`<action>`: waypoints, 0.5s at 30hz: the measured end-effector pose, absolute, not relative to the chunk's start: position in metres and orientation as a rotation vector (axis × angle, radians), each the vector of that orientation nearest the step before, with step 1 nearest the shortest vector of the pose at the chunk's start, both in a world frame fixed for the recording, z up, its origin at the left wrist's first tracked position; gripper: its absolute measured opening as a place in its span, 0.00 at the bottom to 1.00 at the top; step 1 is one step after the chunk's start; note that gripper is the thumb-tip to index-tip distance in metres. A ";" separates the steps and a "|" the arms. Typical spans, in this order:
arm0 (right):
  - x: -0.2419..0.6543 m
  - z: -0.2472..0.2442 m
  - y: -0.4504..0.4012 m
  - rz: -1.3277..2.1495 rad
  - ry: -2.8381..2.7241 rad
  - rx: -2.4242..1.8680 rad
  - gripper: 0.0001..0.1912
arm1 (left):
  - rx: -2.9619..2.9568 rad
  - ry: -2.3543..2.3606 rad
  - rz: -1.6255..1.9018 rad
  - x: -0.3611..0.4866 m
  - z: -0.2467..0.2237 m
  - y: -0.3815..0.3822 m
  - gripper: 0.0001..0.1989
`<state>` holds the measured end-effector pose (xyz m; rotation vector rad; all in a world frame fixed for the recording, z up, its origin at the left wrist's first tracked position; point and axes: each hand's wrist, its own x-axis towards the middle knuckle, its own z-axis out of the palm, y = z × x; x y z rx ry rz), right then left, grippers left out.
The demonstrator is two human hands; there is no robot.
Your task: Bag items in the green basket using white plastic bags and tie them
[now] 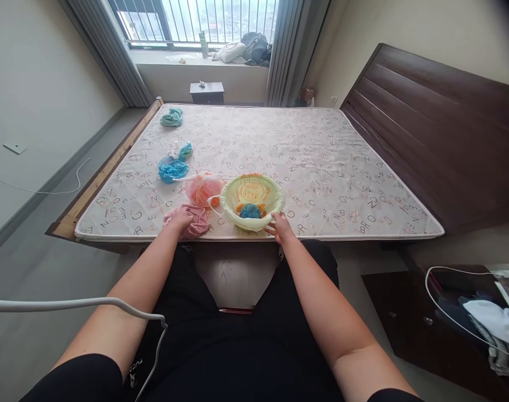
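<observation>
Near the front edge of the mattress, my left hand is on a crumpled pink cloth, its fingers closed on the fabric. My right hand grips the near right side of a basket lined with a pale yellow-green bag. Orange mesh shows on the basket's inner wall, and a dark blue bundle lies at the bottom with something orange around it. Left of the basket sits a pink see-through bag with orange in it. Beyond that is a bright blue plastic bag.
The patterned mattress lies on a wooden bed frame with a dark headboard. A teal cloth bundle rests at its far left corner. A white cable crosses my left arm. A dark cabinet with clothes stands at right.
</observation>
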<state>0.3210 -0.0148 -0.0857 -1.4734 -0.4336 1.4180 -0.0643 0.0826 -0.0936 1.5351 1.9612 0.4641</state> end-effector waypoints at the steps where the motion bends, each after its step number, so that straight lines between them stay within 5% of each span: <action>1: 0.321 -0.086 -0.015 1.421 -0.434 -1.470 0.18 | 1.522 1.944 0.509 -0.059 -0.094 0.082 0.15; 10: 0.316 -0.090 -0.016 1.570 -0.320 -1.304 0.11 | 0.917 1.179 0.764 0.008 -0.103 0.040 0.30; 15: 0.319 -0.092 -0.011 1.473 0.102 -1.317 0.13 | 0.641 1.105 0.924 0.026 -0.117 0.035 0.25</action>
